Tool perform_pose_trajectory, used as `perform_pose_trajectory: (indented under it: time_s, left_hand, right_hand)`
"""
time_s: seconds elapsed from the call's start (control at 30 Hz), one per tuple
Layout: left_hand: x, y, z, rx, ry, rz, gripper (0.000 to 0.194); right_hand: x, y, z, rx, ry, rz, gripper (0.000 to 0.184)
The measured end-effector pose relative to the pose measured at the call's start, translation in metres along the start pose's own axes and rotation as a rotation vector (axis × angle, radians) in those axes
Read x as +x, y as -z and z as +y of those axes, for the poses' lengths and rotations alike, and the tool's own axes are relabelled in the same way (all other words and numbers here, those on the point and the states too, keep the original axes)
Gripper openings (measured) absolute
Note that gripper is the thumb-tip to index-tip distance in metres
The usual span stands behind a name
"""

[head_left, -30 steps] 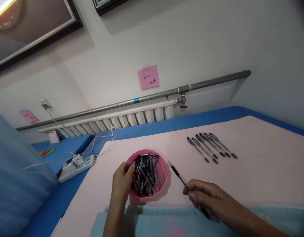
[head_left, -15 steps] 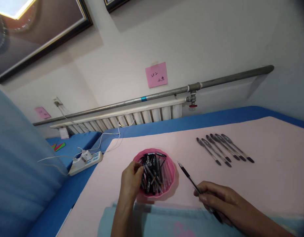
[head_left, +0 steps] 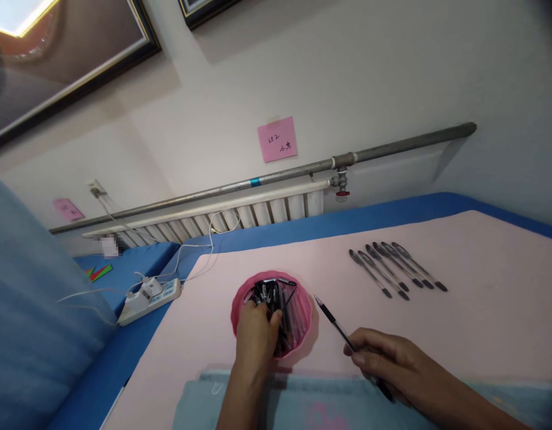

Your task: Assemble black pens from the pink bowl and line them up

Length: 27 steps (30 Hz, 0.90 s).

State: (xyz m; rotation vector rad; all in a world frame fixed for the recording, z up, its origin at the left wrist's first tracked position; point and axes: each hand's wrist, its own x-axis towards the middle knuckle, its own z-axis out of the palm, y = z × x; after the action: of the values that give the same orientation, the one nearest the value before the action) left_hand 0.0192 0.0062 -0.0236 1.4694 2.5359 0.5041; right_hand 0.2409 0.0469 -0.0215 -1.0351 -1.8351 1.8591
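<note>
Reaching into the pink basket (head_left: 306,331), my left hand (head_left: 257,331) lies over a heap of black and clear pen parts (head_left: 291,313). Its fingertips are down among the parts, so what they touch or grip is hidden. My right hand (head_left: 379,364) is closed around a pen (head_left: 332,321) with a black grip. The pen's bare tip points up and left toward the basket, and a black cap sits on its rear end. Several capped pens (head_left: 395,266) lie side by side, slanting, on the pink table covering beyond my right hand.
A light blue cloth (head_left: 276,403) lies along the near edge of the pink table covering (head_left: 177,358). On the left, a white power strip (head_left: 150,301) with plugs and cables rests on blue fabric. A radiator (head_left: 276,210) and pipe run along the wall behind.
My left hand has moved from the basket's left rim rightward, over the middle of the pen parts. My right hand still holds the pen in much the same pose. The view has shifted slightly.
</note>
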Motion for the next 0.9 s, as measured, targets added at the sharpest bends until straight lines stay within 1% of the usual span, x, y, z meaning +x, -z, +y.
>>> perform_pose_trajectory:
  time_s: [0.17,0.47,0.6,0.73,0.8,0.9]
  left_hand:
    - [0.0053,-0.003,0.0018,-0.005,0.004,0.044,0.039]
    - [0.0105,-0.0064,-0.0044,-0.038,0.01,0.005,0.022]
    - [0.0093,-0.0049,-0.0044,-0.041,-0.018,-0.003,0.021]
    - [0.0078,-0.0022,-0.0044,-0.042,-0.026,0.017,0.022]
    - [0.0066,-0.0009,-0.0046,-0.09,-0.026,0.037,0.023]
    - [0.0047,0.0,-0.0045,-0.27,-0.006,0.054,0.023]
  right_hand:
    - [0.0,-0.0013,-0.0013,-0.009,0.003,-0.005,0.019]
    - [-0.0013,-0.0026,-0.0025,0.0,0.013,0.003,0.017]
    - [-0.0008,-0.0008,0.0004,-0.028,0.016,-0.001,0.016]
    - [-0.0005,-0.0005,0.0014,-0.059,0.043,0.005,0.014]
    - [-0.0007,-0.0012,0.0007,-0.054,0.052,0.011,0.014]
    - [-0.0012,-0.0019,-0.0005,-0.043,0.041,0.012,0.016]
